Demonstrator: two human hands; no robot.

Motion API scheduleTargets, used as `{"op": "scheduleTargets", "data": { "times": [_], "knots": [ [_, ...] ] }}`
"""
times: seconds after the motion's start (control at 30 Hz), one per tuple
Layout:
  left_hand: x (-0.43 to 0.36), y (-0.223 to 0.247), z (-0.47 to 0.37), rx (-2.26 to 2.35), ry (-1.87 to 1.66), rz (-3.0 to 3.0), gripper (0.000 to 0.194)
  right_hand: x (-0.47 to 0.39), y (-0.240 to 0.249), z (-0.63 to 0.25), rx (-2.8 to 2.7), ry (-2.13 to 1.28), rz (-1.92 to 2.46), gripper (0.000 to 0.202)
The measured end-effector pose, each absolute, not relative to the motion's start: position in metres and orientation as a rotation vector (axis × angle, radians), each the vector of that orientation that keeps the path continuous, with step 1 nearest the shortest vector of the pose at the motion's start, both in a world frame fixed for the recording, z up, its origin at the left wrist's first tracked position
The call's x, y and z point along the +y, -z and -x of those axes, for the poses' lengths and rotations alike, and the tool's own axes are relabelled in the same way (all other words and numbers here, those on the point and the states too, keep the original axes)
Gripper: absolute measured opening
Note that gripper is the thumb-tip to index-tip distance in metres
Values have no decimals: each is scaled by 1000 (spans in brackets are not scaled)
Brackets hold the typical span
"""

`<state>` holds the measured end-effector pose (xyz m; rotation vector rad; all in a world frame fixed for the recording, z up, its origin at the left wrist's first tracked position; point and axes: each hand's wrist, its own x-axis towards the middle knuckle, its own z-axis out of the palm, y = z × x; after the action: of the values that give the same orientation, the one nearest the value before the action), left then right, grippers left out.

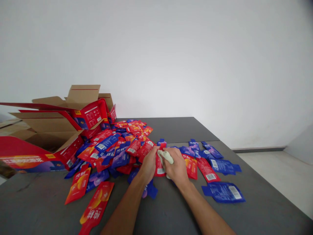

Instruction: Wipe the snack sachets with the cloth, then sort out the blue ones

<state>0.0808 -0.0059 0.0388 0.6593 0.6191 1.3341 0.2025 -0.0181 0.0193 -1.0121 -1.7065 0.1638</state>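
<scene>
A red pouch with a barcode is held upright between my two hands at the middle of the table. My left hand is closed on the pouch's left edge. Over on the other side, my right hand grips a crumpled whitish cloth and presses it against the pouch near its top. Part of the pouch is hidden behind the cloth and fingers. A blue pouch lies under my left wrist.
A heap of red and blue pouches spreads left of my hands. Open red cartons stand at the far left of the dark table. Several pouches lie to the right, including a blue one. A white wall rises behind.
</scene>
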Motion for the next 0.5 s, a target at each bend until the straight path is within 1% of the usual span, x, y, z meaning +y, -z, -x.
{"op": "scheduleTargets", "data": {
  "times": [0.1, 0.2, 0.4, 0.5],
  "knots": [
    [-12, -42, -84, 567, -1256, -712, 34, -20, -24, -208, -1607, -141, 1057, 22],
    [-12, -39, -82, 566, -1236, -757, 38, -21, -26, -207, -1639, -135, 1051, 21],
    [5, -18, -74, 705, -1489, -773, 29, -21, -23, -200, -1877, -241, 1010, 28],
    [13, -11, -66, 823, -1561, -744, 35, -23, -22, -200, -1971, -302, 989, 28]
  ]
}}
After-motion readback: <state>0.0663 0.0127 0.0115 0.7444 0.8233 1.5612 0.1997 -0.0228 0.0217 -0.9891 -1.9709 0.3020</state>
